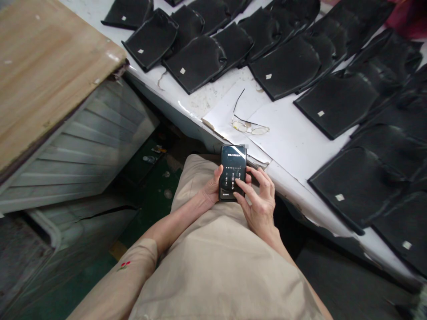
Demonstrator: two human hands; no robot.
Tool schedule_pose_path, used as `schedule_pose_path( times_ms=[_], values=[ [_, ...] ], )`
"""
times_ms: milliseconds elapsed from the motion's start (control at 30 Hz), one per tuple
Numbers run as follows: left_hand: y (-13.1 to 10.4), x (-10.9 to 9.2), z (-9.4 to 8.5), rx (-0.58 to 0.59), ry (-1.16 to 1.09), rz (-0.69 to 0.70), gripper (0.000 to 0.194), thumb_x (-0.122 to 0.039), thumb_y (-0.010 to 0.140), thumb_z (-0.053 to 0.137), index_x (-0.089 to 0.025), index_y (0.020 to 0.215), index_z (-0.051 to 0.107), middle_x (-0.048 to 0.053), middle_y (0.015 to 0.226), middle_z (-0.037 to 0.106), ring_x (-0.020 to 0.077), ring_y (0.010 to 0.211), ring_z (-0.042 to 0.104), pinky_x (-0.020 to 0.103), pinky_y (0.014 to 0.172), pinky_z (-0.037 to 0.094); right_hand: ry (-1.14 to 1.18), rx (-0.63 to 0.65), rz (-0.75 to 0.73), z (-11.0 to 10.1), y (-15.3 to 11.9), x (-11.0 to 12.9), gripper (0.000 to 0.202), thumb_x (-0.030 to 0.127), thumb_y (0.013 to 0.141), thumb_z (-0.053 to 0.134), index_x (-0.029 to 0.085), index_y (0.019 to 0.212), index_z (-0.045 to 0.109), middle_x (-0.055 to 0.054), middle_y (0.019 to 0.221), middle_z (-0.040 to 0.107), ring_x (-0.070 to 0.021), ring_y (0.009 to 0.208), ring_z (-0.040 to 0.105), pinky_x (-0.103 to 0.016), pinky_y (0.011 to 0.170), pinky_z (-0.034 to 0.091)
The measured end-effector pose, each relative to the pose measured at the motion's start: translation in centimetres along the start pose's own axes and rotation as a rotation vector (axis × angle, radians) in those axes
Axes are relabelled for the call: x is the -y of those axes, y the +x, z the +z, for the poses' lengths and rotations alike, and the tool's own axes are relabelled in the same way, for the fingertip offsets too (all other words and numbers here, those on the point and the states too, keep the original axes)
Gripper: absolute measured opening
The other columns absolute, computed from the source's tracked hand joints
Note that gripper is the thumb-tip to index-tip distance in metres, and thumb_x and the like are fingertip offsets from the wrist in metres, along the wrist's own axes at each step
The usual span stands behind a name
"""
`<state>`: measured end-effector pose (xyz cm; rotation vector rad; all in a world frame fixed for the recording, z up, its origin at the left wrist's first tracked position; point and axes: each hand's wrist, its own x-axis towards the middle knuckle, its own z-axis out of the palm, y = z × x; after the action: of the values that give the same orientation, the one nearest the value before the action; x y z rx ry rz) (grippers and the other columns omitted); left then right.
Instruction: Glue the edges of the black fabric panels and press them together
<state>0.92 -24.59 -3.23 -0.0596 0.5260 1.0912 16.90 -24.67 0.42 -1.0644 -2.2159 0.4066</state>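
A black smartphone lies upright over my lap, its lit screen showing a number keypad with a row of dots above it. My left hand is closed around the phone's left side, thumb along the edge. Over the right side of the screen is my right hand, fingers apart. Its index finger touches or hovers just above the keypad, and the thumb is by the lower right corner. The other fingers are bent near the phone's right edge.
Beyond the phone, eyeglasses rest on a white-covered table. Several black padded pieces with small white stickers lie in overlapping rows there. A wood-topped cabinet stands at left, above a green floor.
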Motion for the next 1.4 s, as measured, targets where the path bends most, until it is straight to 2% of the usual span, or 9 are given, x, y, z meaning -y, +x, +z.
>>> schedule_pose_path(
  times_ms=[167,267,367,533,733,867,1067,1267,1400],
  values=[
    [-0.1,0.2,-0.2,0.063,0.107,0.059,0.087,-0.074,0.069,0.077,-0.009,0.125,0.065,0.017,0.109,0.075,0.0366,0.112,0.068,0.042,0.092,0.056,-0.053,-0.015,0.040,0.1,-0.2,-0.3,0.025,0.027,0.093,0.071,0.022,0.118,0.071,-0.015,0.144,0.052,-0.0357,0.139,0.048,-0.057,0.110,0.049],
    [0.0,0.2,-0.3,0.072,0.139,0.078,0.090,-0.075,0.065,0.079,-0.009,0.125,0.065,0.017,0.109,0.075,0.0364,0.113,0.068,0.042,0.092,0.056,-0.046,-0.015,0.041,0.2,-0.3,-0.3,0.025,0.027,0.093,0.070,0.022,0.118,0.071,-0.016,0.144,0.053,-0.0357,0.139,0.048,-0.058,0.109,0.049],
    [0.1,0.2,-0.2,0.059,0.137,0.076,0.085,-0.074,0.070,0.075,-0.008,0.124,0.065,0.018,0.108,0.075,0.0358,0.113,0.068,0.043,0.093,0.056,-0.015,-0.024,0.028,0.1,-0.1,-0.2,0.027,0.026,0.093,0.071,0.023,0.119,0.070,-0.015,0.145,0.053,-0.0356,0.140,0.047,-0.058,0.110,0.049],
    [0.1,0.1,0.1,0.004,0.097,0.030,0.069,-0.068,0.089,0.057,-0.009,0.123,0.067,0.019,0.107,0.076,0.0340,0.115,0.068,0.042,0.095,0.056,0.041,0.019,-0.034,-0.3,0.3,0.5,0.024,0.026,0.091,0.074,0.023,0.115,0.073,-0.014,0.145,0.052,-0.0357,0.142,0.046,-0.056,0.112,0.049],
    [0.0,0.2,0.3,-0.060,0.011,-0.020,0.070,-0.066,0.094,0.052,-0.006,0.128,0.063,0.021,0.112,0.075,0.0327,0.109,0.070,0.045,0.096,0.056,0.047,0.038,-0.077,0.0,0.5,0.8,0.023,0.028,0.090,0.075,0.025,0.113,0.075,-0.013,0.144,0.054,-0.0351,0.140,0.048,-0.054,0.109,0.051],
    [-0.1,0.1,0.3,-0.072,-0.006,-0.030,0.065,-0.062,0.101,0.040,-0.009,0.129,0.064,0.018,0.112,0.076,0.0321,0.108,0.071,0.044,0.094,0.056,0.034,0.057,-0.071,0.1,0.4,0.7,0.024,0.028,0.091,0.074,0.026,0.115,0.074,-0.012,0.144,0.053,-0.0351,0.140,0.048,-0.055,0.109,0.051],
    [-0.2,-0.1,0.2,-0.095,-0.052,-0.030,0.069,-0.067,0.097,0.043,-0.008,0.127,0.064,0.017,0.106,0.076,0.0331,0.107,0.070,0.044,0.096,0.055,0.015,0.025,-0.025,0.2,0.0,0.5,0.024,0.027,0.091,0.074,0.027,0.114,0.074,-0.011,0.144,0.053,-0.0354,0.142,0.047,-0.056,0.112,0.049],
    [-0.2,-0.2,0.5,-0.139,-0.087,-0.045,0.080,-0.064,0.103,0.012,-0.008,0.132,0.061,0.016,0.101,0.076,0.0305,0.102,0.071,0.044,0.095,0.055,0.005,0.036,-0.017,0.0,-0.1,0.4,0.024,0.027,0.092,0.073,0.024,0.115,0.073,-0.014,0.143,0.052,-0.0360,0.141,0.046,-0.056,0.110,0.050],
    [-0.4,-0.4,0.7,-0.132,-0.082,-0.039,0.083,-0.059,0.104,0.001,-0.008,0.133,0.060,0.015,0.095,0.075,0.0292,0.103,0.070,0.043,0.093,0.055,-0.024,-0.003,0.013,0.0,-0.4,0.2,0.023,0.028,0.092,0.072,0.022,0.115,0.073,-0.015,0.144,0.053,-0.0361,0.141,0.047,-0.057,0.111,0.048]
  ],
)
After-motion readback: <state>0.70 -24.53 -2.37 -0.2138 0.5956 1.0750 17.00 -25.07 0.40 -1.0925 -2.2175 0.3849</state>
